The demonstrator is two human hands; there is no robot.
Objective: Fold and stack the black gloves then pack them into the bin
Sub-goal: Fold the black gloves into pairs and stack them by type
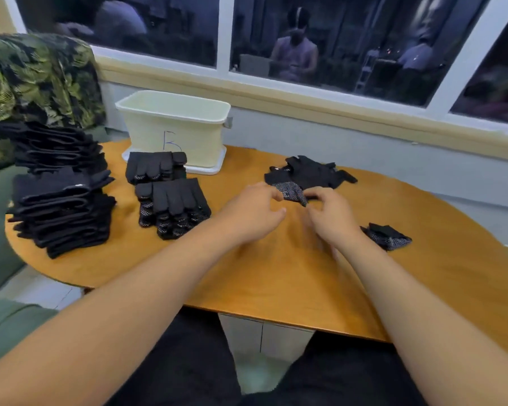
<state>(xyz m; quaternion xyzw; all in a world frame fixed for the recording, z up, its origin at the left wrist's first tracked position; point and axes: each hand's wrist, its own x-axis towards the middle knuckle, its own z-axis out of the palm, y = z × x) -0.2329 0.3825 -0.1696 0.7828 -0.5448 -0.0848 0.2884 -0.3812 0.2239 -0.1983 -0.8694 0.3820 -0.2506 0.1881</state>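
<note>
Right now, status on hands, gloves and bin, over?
Left hand, right hand both pinching near edge of loose glove. Glove stacks on table, bin upright behind them. No obstruction seen.

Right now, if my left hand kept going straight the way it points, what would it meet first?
Most likely the dotted glove just ahead of your left hand, the one your right hand is pinching. Motion blur hides whether the left fingertips already touch it.
</note>
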